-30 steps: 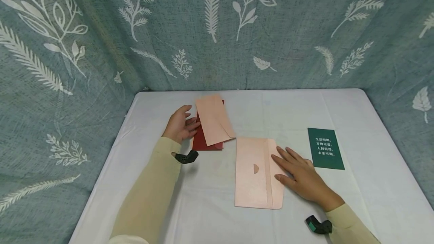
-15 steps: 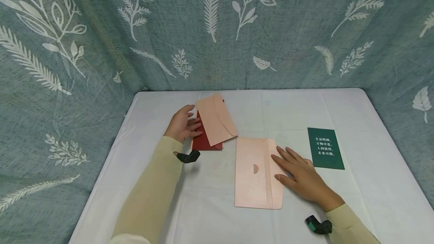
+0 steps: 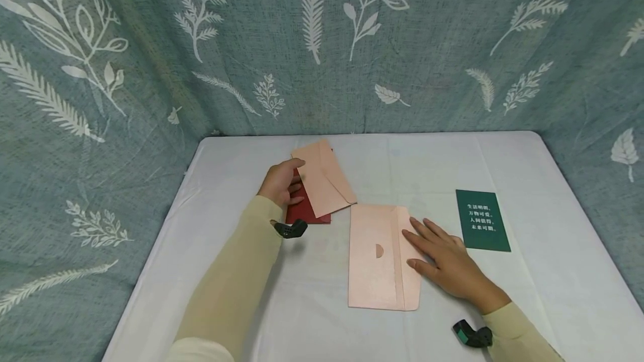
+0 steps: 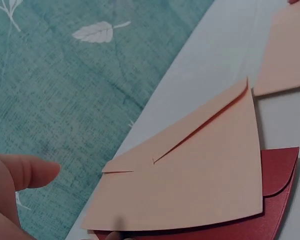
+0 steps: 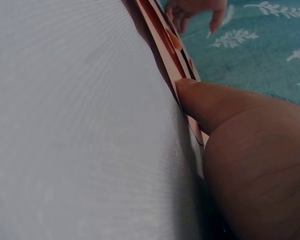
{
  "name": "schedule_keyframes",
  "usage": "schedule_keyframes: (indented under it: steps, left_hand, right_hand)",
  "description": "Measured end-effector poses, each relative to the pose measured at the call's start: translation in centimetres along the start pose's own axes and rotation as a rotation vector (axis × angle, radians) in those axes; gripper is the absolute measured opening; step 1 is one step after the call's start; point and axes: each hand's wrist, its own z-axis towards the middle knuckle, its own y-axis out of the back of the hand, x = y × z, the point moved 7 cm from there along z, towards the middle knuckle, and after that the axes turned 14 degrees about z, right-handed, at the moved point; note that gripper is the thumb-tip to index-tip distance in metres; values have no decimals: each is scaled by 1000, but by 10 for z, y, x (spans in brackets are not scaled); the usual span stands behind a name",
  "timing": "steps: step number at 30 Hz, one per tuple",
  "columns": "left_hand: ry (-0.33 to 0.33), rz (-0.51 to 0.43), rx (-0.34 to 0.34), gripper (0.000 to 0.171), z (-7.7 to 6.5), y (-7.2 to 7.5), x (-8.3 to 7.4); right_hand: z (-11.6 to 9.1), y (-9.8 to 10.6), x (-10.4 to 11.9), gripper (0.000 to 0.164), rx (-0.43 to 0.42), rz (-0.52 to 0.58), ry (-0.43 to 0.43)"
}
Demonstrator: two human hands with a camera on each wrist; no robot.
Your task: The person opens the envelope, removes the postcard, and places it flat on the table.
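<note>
In the head view, a small pale pink envelope (image 3: 324,183) lies slanted over a dark red envelope (image 3: 306,211) at the back left of the table. My left hand (image 3: 279,183) is at its left edge, the thumb over the edge and the fingers reaching above the red envelope. From the left wrist, the thumb (image 4: 37,170) stands apart from the pink paper, and a fingertip shows at the lower edge. My right hand (image 3: 448,264) rests with fingers spread on the flap of a larger pink envelope (image 3: 369,284) at the centre, which has a small half-round mark.
Right of the larger envelope lies a dark green card (image 3: 483,219) with white printed characters. A white cloth covers the table (image 3: 553,295). Behind and along the sides hangs a teal curtain (image 3: 427,94) with white leaf patterns.
My left hand has moved right and further over the red envelope. The small pink envelope has slid slightly right, its lower corner now above the larger envelope. My right hand has stayed put.
</note>
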Motion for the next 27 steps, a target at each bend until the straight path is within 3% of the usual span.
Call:
schedule_keyframes:
  steps: [4,9,11,17,22,27]
  left_hand:
    - [-47,97,-68,49,0,-3,-2]
    - [-116,316,-196,91,3,-8,-4]
    - [-135,387,-238,99,4,-11,-6]
    - [-153,583,-345,81,8,-22,-8]
    - [-149,614,-368,74,10,-27,-7]
    - [-189,571,-314,70,15,-26,-7]
  right_hand:
    - [0,0,-1,66,0,0,0]
    - [0,0,0,66,-3,-4,7]
    - [0,0,-1,66,-4,-8,10]
    - [0,0,-2,65,-6,-4,10]
    - [0,-1,-3,66,-5,-7,14]
    - [0,0,-3,66,-5,-6,11]
